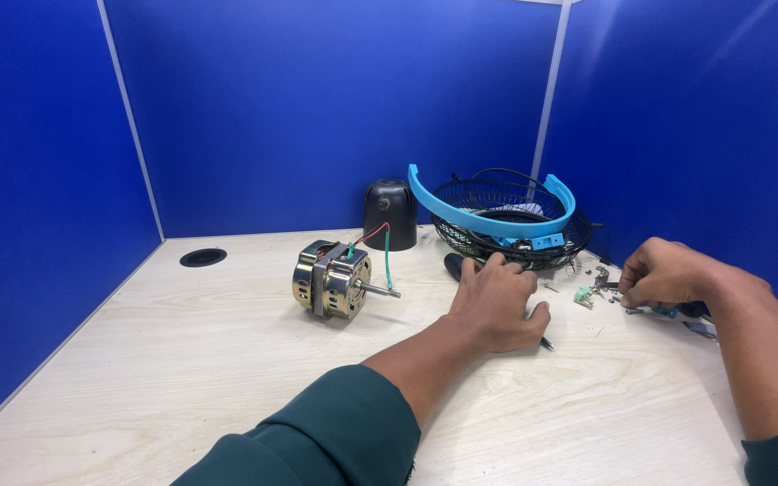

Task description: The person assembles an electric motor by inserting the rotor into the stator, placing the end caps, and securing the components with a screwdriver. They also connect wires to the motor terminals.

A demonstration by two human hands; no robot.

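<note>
The fan motor sits mid-tabletop toward the back edge, untouched; its round body could roll if bumped. The left hand lies flat, fingers together, over a dark-handled screwdriver. By the right edge, the right hand pinches among small loose parts, easily scattered.

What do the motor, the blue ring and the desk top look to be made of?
Motor: metal, by its shiny brass-gold casing, silvery bracket and bare steel-looking shaft. Blue ring: likely plastic, from its even, matte light-blue colour and thin moulded band, resting on a black wire fan grille. Desk top: pale wood-grain surface, probably laminate; real wood cannot be ruled out.
</note>
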